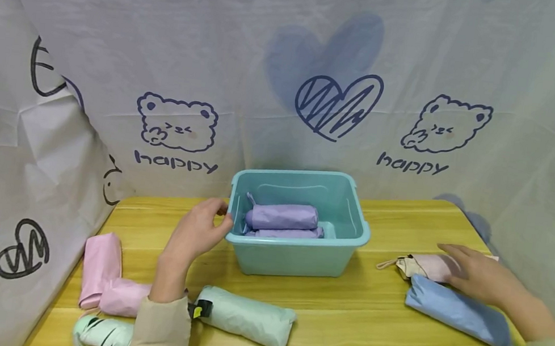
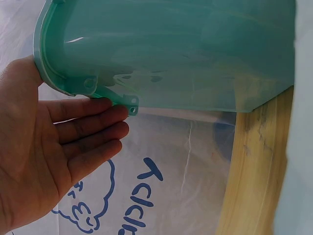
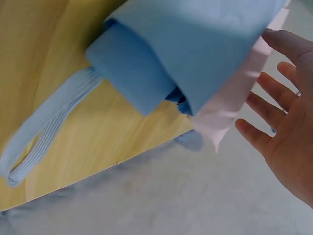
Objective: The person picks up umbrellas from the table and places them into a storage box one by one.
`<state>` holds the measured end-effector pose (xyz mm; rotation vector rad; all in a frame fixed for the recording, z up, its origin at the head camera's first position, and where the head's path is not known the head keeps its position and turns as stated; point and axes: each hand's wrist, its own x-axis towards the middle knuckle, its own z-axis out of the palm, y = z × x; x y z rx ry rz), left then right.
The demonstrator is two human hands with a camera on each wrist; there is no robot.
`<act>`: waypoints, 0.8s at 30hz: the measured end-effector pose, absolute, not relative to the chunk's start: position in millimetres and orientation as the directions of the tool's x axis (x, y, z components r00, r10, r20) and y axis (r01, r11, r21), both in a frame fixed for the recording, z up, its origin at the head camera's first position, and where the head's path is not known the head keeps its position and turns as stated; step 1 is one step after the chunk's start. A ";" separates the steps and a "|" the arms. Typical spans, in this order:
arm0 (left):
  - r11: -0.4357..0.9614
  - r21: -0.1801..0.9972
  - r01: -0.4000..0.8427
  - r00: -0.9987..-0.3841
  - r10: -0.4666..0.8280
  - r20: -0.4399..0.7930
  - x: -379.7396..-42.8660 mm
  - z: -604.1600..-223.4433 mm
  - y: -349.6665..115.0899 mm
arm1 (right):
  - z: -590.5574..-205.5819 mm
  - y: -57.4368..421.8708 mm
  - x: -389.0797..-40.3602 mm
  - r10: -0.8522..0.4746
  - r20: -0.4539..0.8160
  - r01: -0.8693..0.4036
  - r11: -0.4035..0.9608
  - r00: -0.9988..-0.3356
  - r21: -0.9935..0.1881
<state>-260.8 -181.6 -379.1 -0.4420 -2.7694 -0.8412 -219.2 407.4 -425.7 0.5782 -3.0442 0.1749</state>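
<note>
In the head view my left hand (image 1: 196, 232) is at the left end of a teal plastic bin (image 1: 293, 257). The left wrist view shows its thumb at the rim and its nearly straight fingers beside the handle tab (image 2: 131, 106). Inside the bin lie two purple folded umbrellas (image 1: 285, 217), one partly behind the front wall. Over on the right, my right hand (image 1: 489, 277) reaches over a pale pink folded umbrella (image 1: 433, 266), its fingers spread. Just in front of that lies a blue folded umbrella (image 1: 459, 312); its wrist strap (image 3: 49, 120) shows in the right wrist view.
Two pink folded umbrellas (image 1: 101, 267) lie at the table's left edge, with a mint striped one (image 1: 107, 335) before them. A pale green umbrella (image 1: 250, 318) rests in front of the bin. Printed cloth (image 1: 267, 80) hangs behind the wooden table (image 1: 367, 331).
</note>
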 end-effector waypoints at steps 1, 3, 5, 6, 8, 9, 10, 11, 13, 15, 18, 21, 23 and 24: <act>0.792 0.506 0.342 -0.932 0.220 0.286 -260.8 -379.1 -181.7 | -426.9 408.3 -220.0 -0.368 0.052 -0.371 0.923 -0.929 -0.101; 0.794 0.505 0.339 -0.934 0.217 0.285 -260.6 -379.0 -181.8 | -429.3 410.3 -222.1 -0.376 0.038 -0.378 0.921 -0.926 -0.093; 0.795 0.504 0.337 -0.934 0.216 0.284 -260.9 -379.3 -181.9 | -432.3 412.1 -224.7 -0.390 0.026 -0.390 0.917 -0.921 -0.080; 0.796 0.503 0.338 -0.934 0.217 0.284 -261.2 -379.4 -182.0 | -433.6 412.7 -226.0 -0.396 0.024 -0.397 0.915 -0.918 -0.075; 0.796 0.502 0.339 -0.934 0.218 0.284 -261.2 -379.2 -181.8 | -436.2 413.9 -228.4 -0.407 0.021 -0.408 0.911 -0.913 -0.065; 0.795 0.502 0.340 -0.933 0.219 0.285 -261.2 -379.1 -181.6 | -437.5 414.4 -229.8 -0.413 0.023 -0.413 0.908 -0.911 -0.062; 0.794 0.502 0.342 -0.932 0.221 0.286 -261.1 -378.9 -181.5 | -438.7 415.0 -231.1 -0.418 0.025 -0.419 0.906 -0.908 -0.062; 0.793 0.502 0.345 -0.931 0.223 0.288 -261.0 -378.8 -181.4 | -439.7 415.6 -232.4 -0.422 0.027 -0.423 0.904 -0.906 -0.065; 0.792 0.503 0.347 -0.931 0.223 0.290 -260.3 -378.2 -181.0 | -441.6 417.4 -235.0 -0.431 0.029 -0.432 0.899 -0.902 -0.078; 0.790 0.503 0.350 -0.930 0.226 0.291 -260.2 -378.1 -181.0 | -443.3 419.5 -237.5 -0.442 0.028 -0.443 0.892 -0.896 -0.095; 0.790 0.504 0.350 -0.930 0.227 0.291 -260.1 -378.2 -181.3 | -444.5 421.7 -240.7 -0.456 0.020 -0.456 0.884 -0.890 -0.108; 0.790 0.505 0.347 -0.931 0.225 0.288 -260.4 -378.4 -182.0 | -444.1 421.9 -242.7 -0.465 0.009 -0.463 0.880 -0.885 -0.108; 0.792 0.505 0.343 -0.932 0.222 0.286 -260.6 -378.6 -182.6 | -442.9 421.1 -243.6 -0.468 0.003 -0.466 0.879 -0.884 -0.099; 0.792 0.505 0.343 -0.932 0.222 0.286 -260.8 -378.6 -182.8 | -442.3 420.7 -244.0 -0.468 0.001 -0.466 0.880 -0.884 -0.095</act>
